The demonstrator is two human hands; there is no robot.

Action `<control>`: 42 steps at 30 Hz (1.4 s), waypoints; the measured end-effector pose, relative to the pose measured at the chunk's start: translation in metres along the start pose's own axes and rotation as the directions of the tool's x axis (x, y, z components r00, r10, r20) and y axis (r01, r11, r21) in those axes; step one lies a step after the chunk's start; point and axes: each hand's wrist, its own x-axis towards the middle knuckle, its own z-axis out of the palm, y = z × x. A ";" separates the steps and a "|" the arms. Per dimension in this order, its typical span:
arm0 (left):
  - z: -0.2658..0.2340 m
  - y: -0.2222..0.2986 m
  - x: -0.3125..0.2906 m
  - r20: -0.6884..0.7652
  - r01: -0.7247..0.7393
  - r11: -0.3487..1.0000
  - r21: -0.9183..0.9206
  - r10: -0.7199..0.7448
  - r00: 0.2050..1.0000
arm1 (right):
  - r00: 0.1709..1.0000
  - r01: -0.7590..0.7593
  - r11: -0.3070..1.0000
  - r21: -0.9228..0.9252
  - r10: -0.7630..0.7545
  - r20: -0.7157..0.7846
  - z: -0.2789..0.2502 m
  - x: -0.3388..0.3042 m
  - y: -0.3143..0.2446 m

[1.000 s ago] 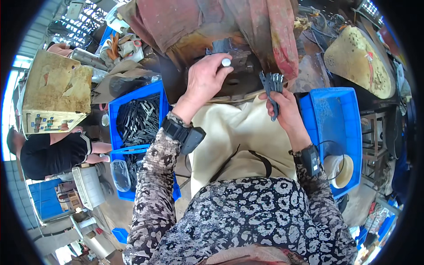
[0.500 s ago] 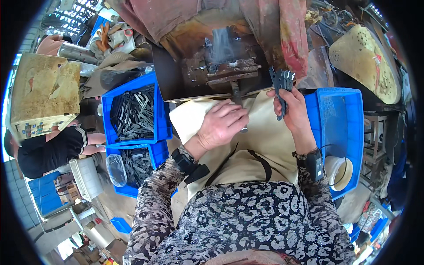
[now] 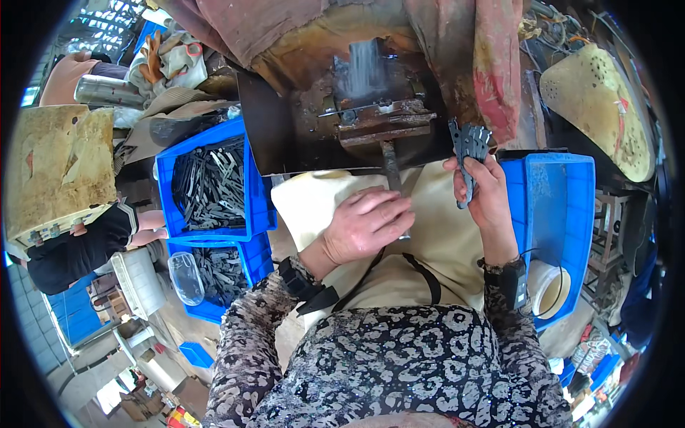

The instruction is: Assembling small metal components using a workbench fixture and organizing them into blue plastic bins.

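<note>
My left hand (image 3: 367, 227) lies over a dark metal bar handle (image 3: 392, 165), its fingers curled round it. The handle runs toward me from a wet, rusty metal fixture (image 3: 385, 123), and its near end shows just below my fingers. My right hand (image 3: 488, 196) is closed on a fanned bundle of dark flat metal pieces (image 3: 470, 146). Their slotted ends point up, beside the fixture's right side. Whitish water spray (image 3: 365, 68) blurs the area behind the fixture.
Blue bins (image 3: 163, 187) with many dark metal pieces stand at left. At right, a blue bin (image 3: 581, 187) contains a white bucket (image 3: 551, 285). Reddish cloth (image 3: 496, 78) hangs round the fixture. Another person (image 3: 82, 250) is at far left, behind a worn box (image 3: 61, 167).
The view has shifted slightly, so the fixture and both hands appear a little lower and further right. Both hands keep their holds.
</note>
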 end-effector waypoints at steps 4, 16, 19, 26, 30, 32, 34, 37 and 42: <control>-0.026 -0.017 0.012 0.083 -0.002 0.999 -0.041 0.006 0.997 | 1.000 -0.012 1.000 -0.015 0.012 -0.009 -0.002 0.000 0.000; -0.010 -0.173 0.008 0.361 0.245 0.819 0.519 -0.469 0.806 | 0.998 0.033 0.999 -0.010 -0.033 0.044 0.014 0.000 -0.005; -0.002 -0.176 0.010 0.367 0.198 0.866 0.460 -0.388 0.846 | 0.998 0.042 0.999 -0.012 -0.041 0.040 0.016 0.003 -0.005; -0.041 -0.107 0.031 0.078 0.276 0.784 0.556 -0.380 0.922 | 0.996 0.077 0.997 0.013 -0.077 0.047 0.030 0.007 -0.012; -0.060 -0.039 0.050 -0.118 0.203 0.766 0.610 -0.166 0.979 | 0.992 0.112 0.989 0.101 -0.118 0.050 0.059 0.009 -0.017; -0.058 -0.024 0.050 -0.141 0.203 0.766 0.610 -0.148 0.979 | 0.991 0.121 0.982 0.144 -0.129 0.045 0.072 0.008 -0.017; -0.055 -0.013 0.052 -0.189 0.220 0.770 0.599 -0.131 0.973 | 0.986 0.129 0.969 0.212 -0.149 0.080 0.083 0.005 -0.019; -0.046 0.002 0.058 -0.201 0.220 0.771 0.597 -0.121 0.972 | 0.981 0.151 0.952 0.267 -0.179 0.081 0.087 -0.001 -0.019; -0.025 0.019 0.065 -0.090 0.241 0.723 0.647 -0.241 0.966 | 0.978 0.176 0.925 0.337 -0.203 0.046 0.091 -0.005 -0.017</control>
